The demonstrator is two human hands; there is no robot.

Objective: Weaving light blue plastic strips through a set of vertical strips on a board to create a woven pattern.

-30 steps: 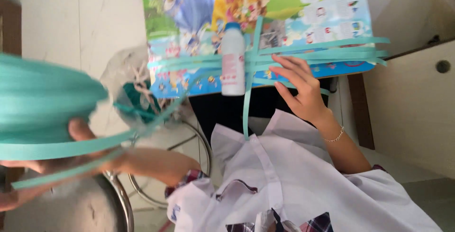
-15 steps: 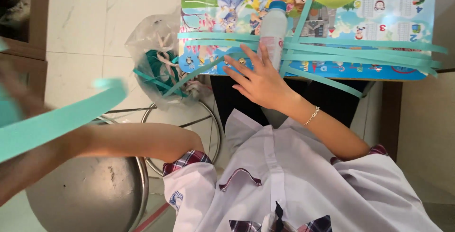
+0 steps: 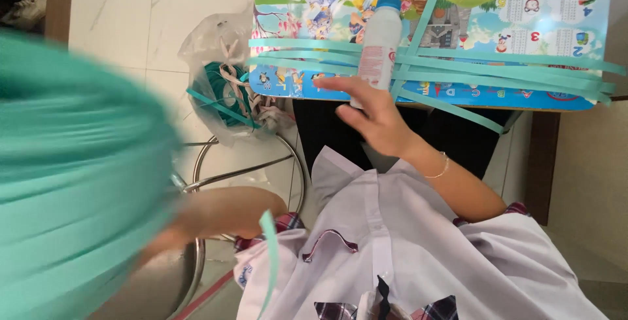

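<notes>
The right hand (image 3: 369, 116) lies open, fingers spread and pointing away from the body, at the near edge of a colourful picture board (image 3: 523, 12). Its fingertips (image 3: 327, 83) touch the teal paper strips (image 3: 497, 71) that run across the board; it clamps nothing. Just beyond the fingers stands a white bottle (image 3: 379, 45) with a blue cap, upright on the board among the strips, with one strip leaning across beside it. A thin bracelet (image 3: 439, 169) circles the right wrist.

The left hand is hidden: the left forearm (image 3: 222, 212) runs out to the left and vanishes behind a big blurred mass of teal strips (image 3: 72, 182) close to the camera, so whether that hand is shut on them cannot be told. One loose teal strip (image 3: 269, 254) hangs down just by the left forearm, over the white shirt (image 3: 405, 248).

Between the two hands, and a little farther out than the left forearm, a clear plastic bag (image 3: 222, 52) sits on the pale tiled floor (image 3: 131, 19), holding a roll of teal strip and some pale cord. Under the left forearm is a round metal stool (image 3: 196, 254), its chrome ring showing beside the bag. Beyond the right hand the board reaches far to the right, the strips overhanging its right end.
</notes>
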